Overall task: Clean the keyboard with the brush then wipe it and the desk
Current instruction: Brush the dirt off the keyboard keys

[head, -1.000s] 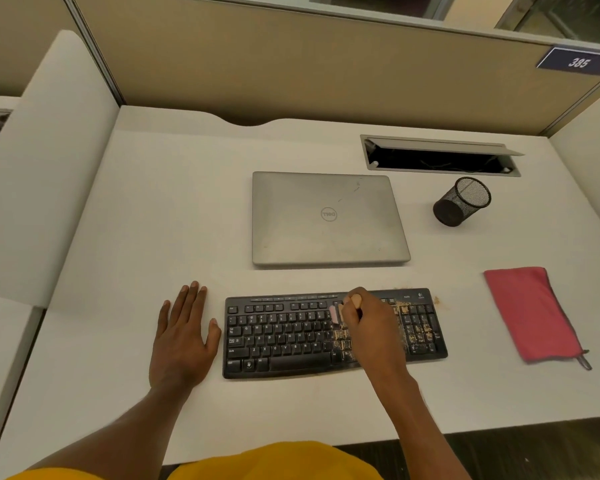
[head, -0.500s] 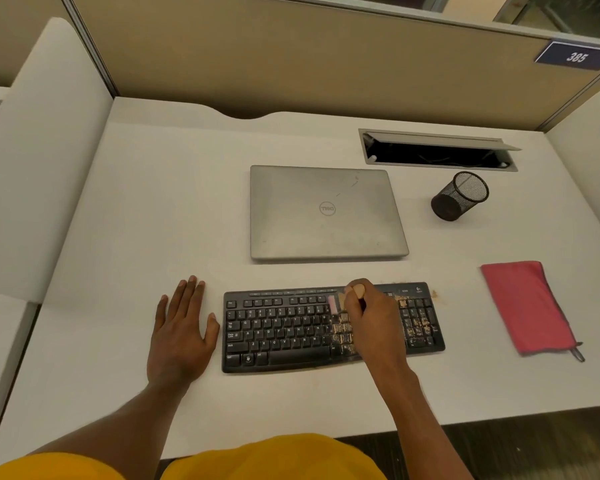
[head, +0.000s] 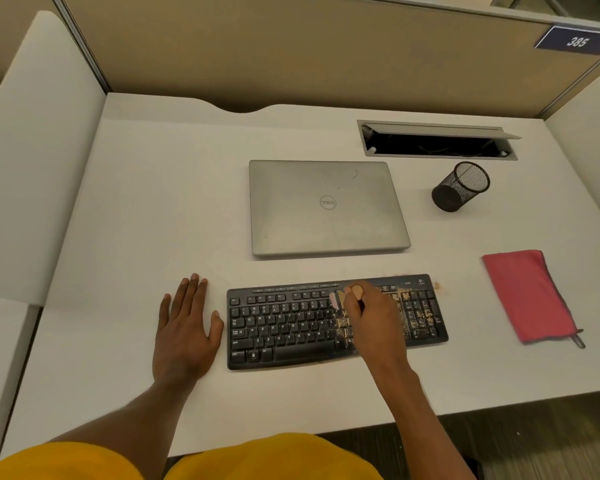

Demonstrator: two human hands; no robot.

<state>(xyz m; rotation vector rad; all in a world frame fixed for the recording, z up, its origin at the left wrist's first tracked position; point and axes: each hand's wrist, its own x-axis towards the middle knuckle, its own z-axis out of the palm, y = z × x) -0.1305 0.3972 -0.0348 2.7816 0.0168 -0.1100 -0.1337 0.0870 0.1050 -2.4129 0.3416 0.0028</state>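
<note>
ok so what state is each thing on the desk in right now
keyboard: crumbs on its right part, left part looks clean
brush: gripped in right hand, over the keys
left hand: flat on desk, beside keyboard
laptop: closed
mesh cup: upright, looks empty
red cloth: folded, untouched
cable hatch: lid open

I see keyboard [head: 284,327] near front edge of desk [head: 153,202], about centre. Laptop [head: 328,207] behind it, close but apart. Cable hatch [head: 437,140] set in desk toward back right corner. Cup [head: 459,187] in front of hatch, right of laptop. Cloth [head: 529,294] near right edge, right of keyboard, not touching. Left hand [head: 186,327] flat on desk just left of keyboard. Right hand [head: 374,323] over keyboard's right half, holds brush [head: 340,299] against keys.
</note>
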